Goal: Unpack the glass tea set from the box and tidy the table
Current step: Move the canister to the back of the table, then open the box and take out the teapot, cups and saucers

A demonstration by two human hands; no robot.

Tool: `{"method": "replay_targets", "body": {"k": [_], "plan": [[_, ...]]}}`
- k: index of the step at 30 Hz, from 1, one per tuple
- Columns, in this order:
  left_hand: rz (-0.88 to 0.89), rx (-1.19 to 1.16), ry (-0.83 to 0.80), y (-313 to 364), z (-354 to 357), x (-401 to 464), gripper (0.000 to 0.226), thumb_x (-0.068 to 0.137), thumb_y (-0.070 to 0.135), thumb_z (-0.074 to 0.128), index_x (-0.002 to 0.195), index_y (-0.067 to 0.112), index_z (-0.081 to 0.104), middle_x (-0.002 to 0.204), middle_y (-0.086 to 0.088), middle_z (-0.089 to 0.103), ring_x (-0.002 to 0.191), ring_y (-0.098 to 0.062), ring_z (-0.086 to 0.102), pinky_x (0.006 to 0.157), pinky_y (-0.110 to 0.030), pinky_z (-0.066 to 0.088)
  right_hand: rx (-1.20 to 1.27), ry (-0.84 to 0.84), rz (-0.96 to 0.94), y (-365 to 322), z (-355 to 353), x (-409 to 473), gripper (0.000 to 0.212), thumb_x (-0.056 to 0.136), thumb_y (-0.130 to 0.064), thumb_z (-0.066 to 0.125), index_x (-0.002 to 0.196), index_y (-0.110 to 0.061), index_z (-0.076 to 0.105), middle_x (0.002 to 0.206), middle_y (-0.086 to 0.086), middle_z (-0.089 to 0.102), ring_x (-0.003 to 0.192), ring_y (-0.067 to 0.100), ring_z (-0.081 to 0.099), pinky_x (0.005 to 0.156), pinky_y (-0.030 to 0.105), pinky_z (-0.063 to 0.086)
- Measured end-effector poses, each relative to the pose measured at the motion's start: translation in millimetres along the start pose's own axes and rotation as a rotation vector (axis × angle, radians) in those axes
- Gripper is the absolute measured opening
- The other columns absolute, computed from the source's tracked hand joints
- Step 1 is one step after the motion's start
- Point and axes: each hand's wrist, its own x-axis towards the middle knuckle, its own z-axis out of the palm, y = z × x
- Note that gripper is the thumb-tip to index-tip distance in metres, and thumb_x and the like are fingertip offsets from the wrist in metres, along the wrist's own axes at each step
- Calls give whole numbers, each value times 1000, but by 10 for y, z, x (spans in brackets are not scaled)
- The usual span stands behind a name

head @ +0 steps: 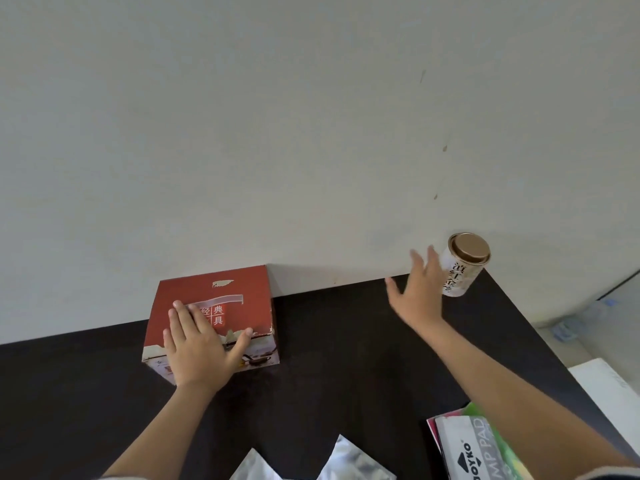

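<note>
Left hand (199, 348) flat on red box (221, 296) printed 经典; right hand (417, 292) spread beside tin (464, 268); JOYKO pad (474, 448) lies near

Soft, even daylight, moderately bright. Box (211, 317) throws a faint shadow rightward on the wall (311, 133). Right of box, reaching hand (419, 296) slightly motion-blurred. Wide-angle bending toward edges.
</note>
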Motion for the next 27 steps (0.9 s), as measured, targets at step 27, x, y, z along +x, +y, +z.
{"method": "replay_targets", "body": {"k": [27], "plan": [[235, -154, -238, -667, -303, 210, 57, 97, 40, 34, 149, 30, 13, 157, 2, 8, 144, -25, 7, 117, -52, 4, 276, -407, -526, -1991, 656, -1458, 26, 88, -21, 63, 113, -17, 60, 134, 0, 42, 131, 15, 32, 105, 27, 36]]}}
